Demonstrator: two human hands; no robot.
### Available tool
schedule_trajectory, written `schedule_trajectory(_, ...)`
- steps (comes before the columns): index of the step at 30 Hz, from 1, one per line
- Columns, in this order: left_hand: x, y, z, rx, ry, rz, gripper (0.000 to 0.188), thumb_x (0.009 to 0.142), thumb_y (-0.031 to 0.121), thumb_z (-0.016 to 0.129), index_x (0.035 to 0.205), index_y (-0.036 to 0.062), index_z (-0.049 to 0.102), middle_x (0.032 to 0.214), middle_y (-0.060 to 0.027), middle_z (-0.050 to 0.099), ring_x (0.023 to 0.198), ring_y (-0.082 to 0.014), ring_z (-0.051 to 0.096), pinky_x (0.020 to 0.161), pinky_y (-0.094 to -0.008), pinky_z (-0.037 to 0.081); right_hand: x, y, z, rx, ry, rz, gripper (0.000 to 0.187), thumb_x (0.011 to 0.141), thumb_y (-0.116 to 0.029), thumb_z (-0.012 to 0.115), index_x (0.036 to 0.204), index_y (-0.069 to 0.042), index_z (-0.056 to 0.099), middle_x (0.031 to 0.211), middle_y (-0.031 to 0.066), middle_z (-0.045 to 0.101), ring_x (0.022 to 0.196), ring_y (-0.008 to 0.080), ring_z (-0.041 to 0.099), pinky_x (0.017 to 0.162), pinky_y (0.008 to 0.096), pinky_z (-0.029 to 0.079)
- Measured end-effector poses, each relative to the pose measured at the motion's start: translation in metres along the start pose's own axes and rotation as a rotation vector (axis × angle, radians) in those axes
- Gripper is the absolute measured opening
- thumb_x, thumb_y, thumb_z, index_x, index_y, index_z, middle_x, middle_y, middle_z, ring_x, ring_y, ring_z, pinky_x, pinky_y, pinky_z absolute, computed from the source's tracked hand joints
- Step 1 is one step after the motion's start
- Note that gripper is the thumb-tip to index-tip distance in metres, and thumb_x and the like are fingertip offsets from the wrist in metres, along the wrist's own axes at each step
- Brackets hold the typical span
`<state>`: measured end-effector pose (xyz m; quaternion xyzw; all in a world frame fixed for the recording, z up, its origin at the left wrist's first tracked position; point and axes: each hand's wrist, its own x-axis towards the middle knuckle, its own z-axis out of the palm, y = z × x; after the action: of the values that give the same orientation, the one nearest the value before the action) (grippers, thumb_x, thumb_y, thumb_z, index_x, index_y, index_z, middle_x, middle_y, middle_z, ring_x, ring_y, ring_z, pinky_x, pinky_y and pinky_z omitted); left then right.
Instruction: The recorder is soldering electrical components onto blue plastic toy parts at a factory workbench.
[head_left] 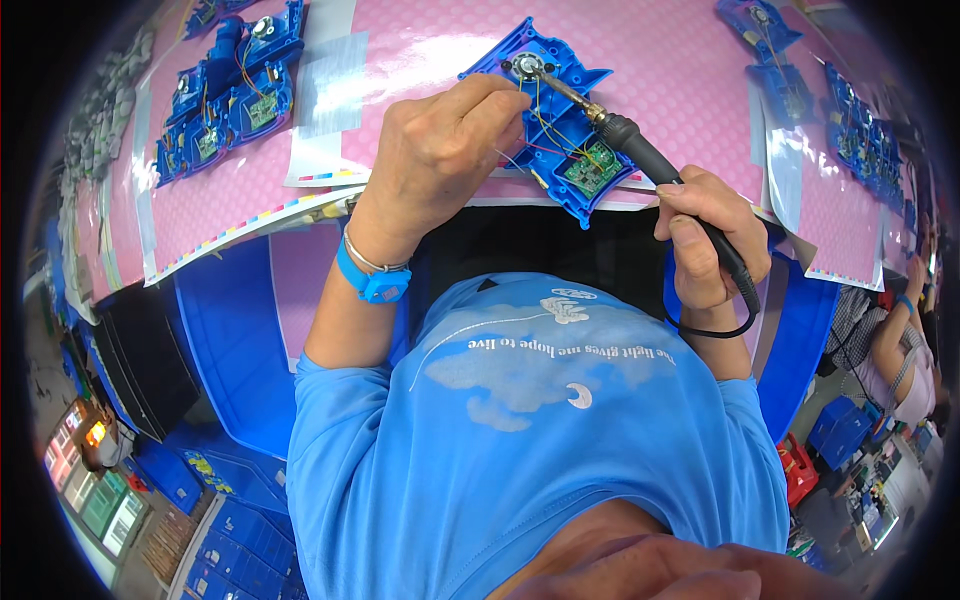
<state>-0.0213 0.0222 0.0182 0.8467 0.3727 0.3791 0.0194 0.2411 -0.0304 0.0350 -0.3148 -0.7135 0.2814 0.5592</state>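
Note:
In my right hand (715,235) is a black-handled soldering iron (640,148), its tip slanting up and left to the round metal speaker (527,66). That speaker sits in a blue plastic housing (545,160) lying at the table's front edge. Thin yellow and red wires run from it to a green circuit board (596,168) lower in the housing. My left hand (450,140) is closed in a pinch just beside the speaker, over the housing's left side. A thin wire shows under its fingers; what the fingertips hold is hidden.
A pink-covered table (400,50) stretches across the top. Several blue housings with boards (235,95) lie at the left, more (865,145) at the right. Grey parts (100,150) are heaped far left. A blue bin (235,340) stands below the table edge. Another person (905,370) sits at right.

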Motion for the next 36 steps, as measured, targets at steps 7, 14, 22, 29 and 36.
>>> schedule_trajectory(7,0.0,0.001,-0.001,-0.021,0.001,-0.004,0.023,0.076,0.001,0.083,0.098,0.0054,0.073,0.097,-0.0061,0.076,0.075,-0.0214,0.075,0.062,-0.0279,0.059,-0.001,-0.001,-0.001,0.012,-0.002,0.002,0.02,0.081,-0.004,0.067,0.098,0.006,0.072,0.066,0.0112,0.062,0.054,0.0197,0.056,0.049,0.0304,0.041)
schedule_trajectory(14,-0.008,0.013,-0.014,-0.071,0.069,-0.085,0.025,0.078,0.0,0.082,0.1,0.007,0.074,0.098,-0.0066,0.075,0.076,-0.0229,0.074,0.062,-0.0296,0.059,-0.002,-0.002,-0.006,0.031,0.007,-0.003,0.021,0.086,-0.003,0.065,0.103,0.008,0.071,0.069,0.0117,0.062,0.057,0.0184,0.057,0.052,0.0296,0.042)
schedule_trajectory(22,-0.017,0.026,-0.017,-0.264,-0.104,-0.183,0.035,0.078,-0.003,0.078,0.111,0.0064,0.072,0.117,-0.0099,0.073,0.086,-0.0283,0.075,0.07,-0.0338,0.062,-0.009,0.0,-0.018,0.107,0.176,0.053,0.025,0.091,-0.004,0.061,0.109,0.012,0.068,0.074,0.0123,0.064,0.063,0.0153,0.057,0.06,0.0288,0.045)
schedule_trajectory(29,0.006,0.002,-0.002,-0.109,-0.185,-0.061,0.034,0.078,-0.001,0.075,0.111,0.0082,0.072,0.113,-0.0103,0.072,0.087,-0.0325,0.072,0.073,-0.0386,0.059,-0.023,-0.008,-0.037,0.098,0.272,0.081,0.025,0.09,0.0,0.057,0.11,0.013,0.067,0.074,0.0145,0.061,0.064,0.0168,0.056,0.06,0.0296,0.046)
schedule_trajectory(36,0.015,-0.105,-0.078,0.117,-0.248,0.028,0.025,0.082,-0.003,0.064,0.102,0.0091,0.072,0.097,-0.0147,0.07,0.086,-0.0387,0.068,0.074,-0.046,0.054,-0.035,-0.005,-0.053,0.141,0.302,0.023,0.028,0.095,-0.005,0.054,0.113,0.013,0.065,0.073,0.0129,0.058,0.066,0.0179,0.054,0.057,0.0283,0.043)
